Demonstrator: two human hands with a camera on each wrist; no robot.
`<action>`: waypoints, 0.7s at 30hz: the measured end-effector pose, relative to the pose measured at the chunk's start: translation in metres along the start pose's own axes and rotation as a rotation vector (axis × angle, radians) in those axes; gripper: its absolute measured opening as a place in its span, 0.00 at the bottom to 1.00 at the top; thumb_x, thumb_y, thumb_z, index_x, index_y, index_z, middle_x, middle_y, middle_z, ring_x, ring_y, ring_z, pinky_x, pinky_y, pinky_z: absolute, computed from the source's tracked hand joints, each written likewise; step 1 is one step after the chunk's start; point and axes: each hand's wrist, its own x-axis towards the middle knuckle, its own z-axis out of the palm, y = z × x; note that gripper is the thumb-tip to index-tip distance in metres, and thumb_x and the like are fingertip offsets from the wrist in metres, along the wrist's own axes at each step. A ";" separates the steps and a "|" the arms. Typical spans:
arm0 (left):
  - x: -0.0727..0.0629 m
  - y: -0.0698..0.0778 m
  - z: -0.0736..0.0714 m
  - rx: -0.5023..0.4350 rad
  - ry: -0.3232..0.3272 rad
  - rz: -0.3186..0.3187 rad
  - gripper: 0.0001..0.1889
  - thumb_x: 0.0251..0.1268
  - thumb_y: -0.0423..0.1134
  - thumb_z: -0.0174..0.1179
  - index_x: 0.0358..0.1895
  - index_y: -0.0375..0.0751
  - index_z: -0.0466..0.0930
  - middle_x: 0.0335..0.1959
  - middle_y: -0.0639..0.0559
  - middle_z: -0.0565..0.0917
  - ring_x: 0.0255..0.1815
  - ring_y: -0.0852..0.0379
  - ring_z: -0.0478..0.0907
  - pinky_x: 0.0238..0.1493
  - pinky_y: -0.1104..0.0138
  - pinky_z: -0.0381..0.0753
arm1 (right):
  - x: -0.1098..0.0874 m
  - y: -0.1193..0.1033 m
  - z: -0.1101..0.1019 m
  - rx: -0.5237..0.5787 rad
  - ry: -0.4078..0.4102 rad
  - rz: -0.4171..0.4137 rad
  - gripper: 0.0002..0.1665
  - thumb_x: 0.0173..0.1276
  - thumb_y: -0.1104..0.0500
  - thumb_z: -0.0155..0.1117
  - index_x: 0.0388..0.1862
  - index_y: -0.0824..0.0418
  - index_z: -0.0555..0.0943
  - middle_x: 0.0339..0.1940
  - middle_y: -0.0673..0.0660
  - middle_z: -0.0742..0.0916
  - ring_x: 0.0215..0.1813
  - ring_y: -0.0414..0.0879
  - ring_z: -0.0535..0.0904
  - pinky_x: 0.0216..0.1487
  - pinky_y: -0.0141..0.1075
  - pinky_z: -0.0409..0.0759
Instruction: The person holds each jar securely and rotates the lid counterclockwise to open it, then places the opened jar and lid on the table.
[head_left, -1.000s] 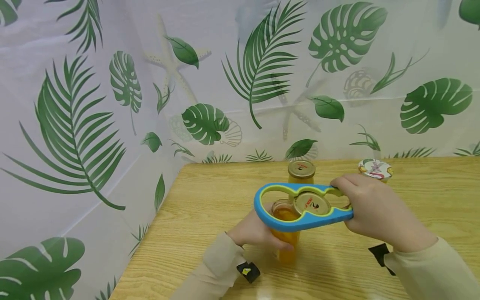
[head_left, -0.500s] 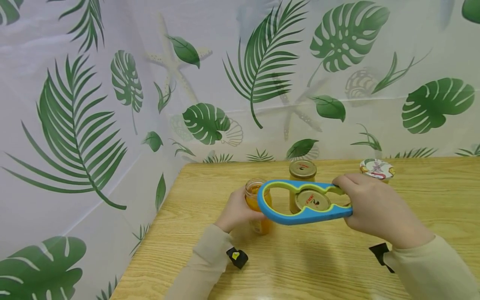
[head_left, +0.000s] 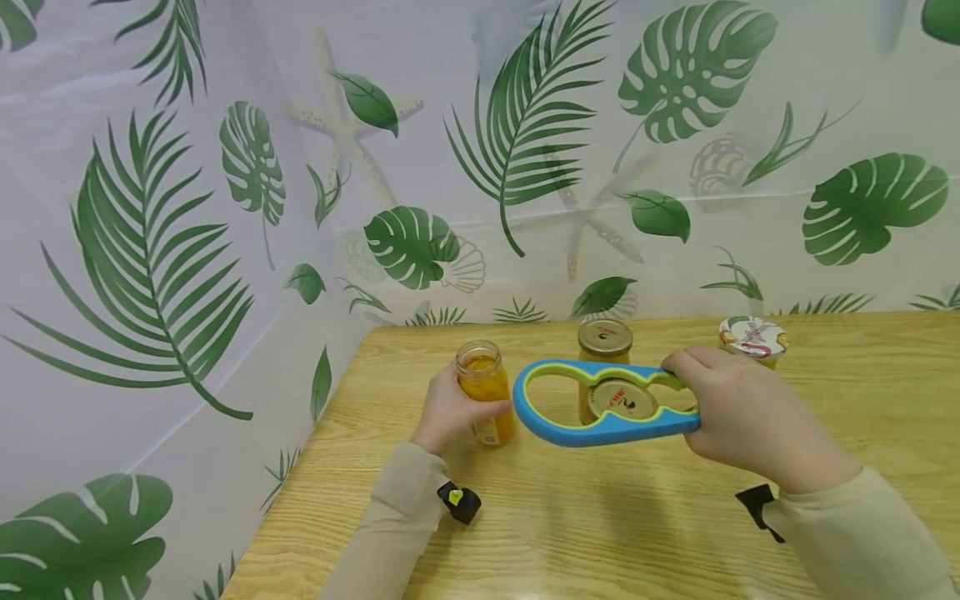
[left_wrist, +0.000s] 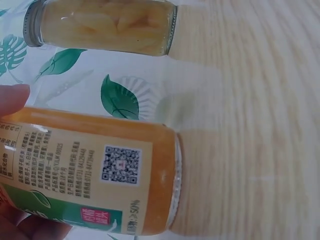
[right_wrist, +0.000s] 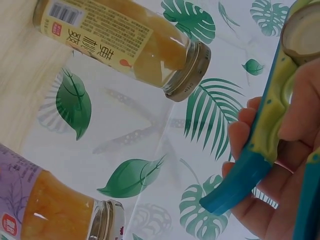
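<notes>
My left hand [head_left: 444, 410] grips a lidless glass jar [head_left: 484, 385] of orange fruit, standing upright at the left of the table. In the left wrist view that jar's label [left_wrist: 65, 170] carries a QR code, and its base is right at the wood. My right hand [head_left: 753, 421] holds the handles of a blue and yellow-green multi-ring jar opener [head_left: 637, 429] in the air over the table. A gold metal lid [head_left: 621, 400] sits in the opener's middle ring, its pale inside showing in the right wrist view. The opener's large end ring frames bare wood.
Behind the opener stands a gold-lidded jar [right_wrist: 117, 42] of yellow fruit, partly hidden by it in the head view. Farther right is a jar with a white patterned top [head_left: 752, 337], behind my right hand. A leaf-print sheet [head_left: 420, 150] rises along the table's back and left edges.
My left hand has carried the lidless jar from under the opener out to the left and back, onto the table. My right hand with the opener and lid has stayed nearly still.
</notes>
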 end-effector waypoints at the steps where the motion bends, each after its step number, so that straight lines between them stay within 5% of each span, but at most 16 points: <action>1: 0.000 0.000 0.000 0.003 0.004 -0.004 0.30 0.35 0.38 0.73 0.48 0.39 0.71 0.41 0.49 0.78 0.41 0.54 0.75 0.44 0.62 0.74 | 0.000 0.000 0.000 -0.002 0.000 -0.001 0.25 0.28 0.72 0.65 0.33 0.63 0.75 0.27 0.53 0.78 0.23 0.44 0.70 0.21 0.37 0.70; 10: -0.001 0.002 -0.001 0.026 0.021 -0.024 0.30 0.36 0.37 0.72 0.49 0.41 0.71 0.41 0.49 0.78 0.42 0.53 0.75 0.45 0.60 0.74 | 0.001 -0.002 0.001 0.000 -0.037 0.008 0.24 0.29 0.71 0.65 0.33 0.62 0.74 0.26 0.52 0.77 0.22 0.43 0.68 0.20 0.36 0.69; 21: 0.001 0.000 -0.005 -0.005 -0.038 -0.036 0.31 0.39 0.38 0.71 0.51 0.40 0.69 0.43 0.49 0.77 0.43 0.53 0.74 0.46 0.60 0.73 | 0.001 -0.002 0.003 0.027 -0.040 0.043 0.25 0.30 0.71 0.64 0.35 0.62 0.74 0.25 0.51 0.76 0.21 0.43 0.68 0.20 0.37 0.68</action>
